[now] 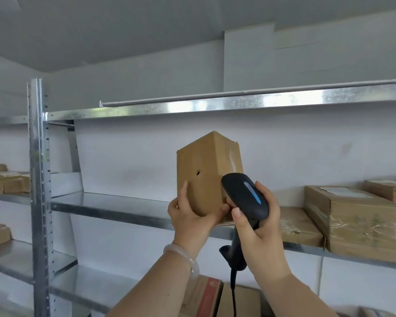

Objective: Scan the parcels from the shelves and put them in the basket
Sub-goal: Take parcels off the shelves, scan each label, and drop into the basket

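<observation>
My left hand point(190, 216) grips a brown cardboard parcel point(206, 170) from below and holds it up, tilted on end, in front of the middle shelf point(114, 209). The parcel has a small hole in its near face and clear tape along its right side. My right hand point(258, 227) holds a black handheld barcode scanner point(245, 195) by its handle. The scanner's head, with a blue stripe on top, touches or nearly touches the parcel's lower right side. A cable hangs down from the scanner. No basket is in view.
More cardboard parcels point(352, 223) lie on the middle shelf at the right. Others sit on the left-hand shelves point(7, 179) and below my arms point(215, 296). A steel upright point(38, 179) stands at the left. The top shelf beam point(215, 106) runs overhead.
</observation>
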The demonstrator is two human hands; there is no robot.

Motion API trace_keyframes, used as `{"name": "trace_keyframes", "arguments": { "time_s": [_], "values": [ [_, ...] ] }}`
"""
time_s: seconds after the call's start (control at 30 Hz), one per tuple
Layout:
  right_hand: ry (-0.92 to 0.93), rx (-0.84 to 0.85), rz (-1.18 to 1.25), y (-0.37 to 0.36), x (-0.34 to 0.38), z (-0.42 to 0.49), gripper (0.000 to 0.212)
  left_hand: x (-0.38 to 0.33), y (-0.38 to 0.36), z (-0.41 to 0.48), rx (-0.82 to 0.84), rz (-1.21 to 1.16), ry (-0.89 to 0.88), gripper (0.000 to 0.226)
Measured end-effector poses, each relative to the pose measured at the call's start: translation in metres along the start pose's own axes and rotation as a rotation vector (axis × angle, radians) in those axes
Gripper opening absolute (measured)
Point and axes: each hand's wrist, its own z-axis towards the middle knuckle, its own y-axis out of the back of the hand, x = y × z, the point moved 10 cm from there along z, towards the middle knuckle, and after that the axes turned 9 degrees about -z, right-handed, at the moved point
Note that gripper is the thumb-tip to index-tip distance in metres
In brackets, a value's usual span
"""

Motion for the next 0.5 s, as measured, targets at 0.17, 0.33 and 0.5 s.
{"name": "trace_keyframes", "arguments": {
  "time_s": [0.17, 0.33, 0.5],
  "values": [
    [-0.014, 0.064, 0.005, -0.035, 0.004, -0.004, 0.054, 0.001, 0.040, 0.009, 0.026, -0.002, 0.014, 0.098],
    [-0.121, -0.039, 0.003, -0.044, -0.012, 0.004, 0.049, 0.017, 0.084, 0.014, 0.131, -0.148, 0.070, 0.097],
    [-0.191, -0.039, -0.010, -0.066, -0.025, 0.001, 0.048, 0.026, 0.101, 0.016, 0.319, -0.178, 0.074, 0.093]
  ]
}}
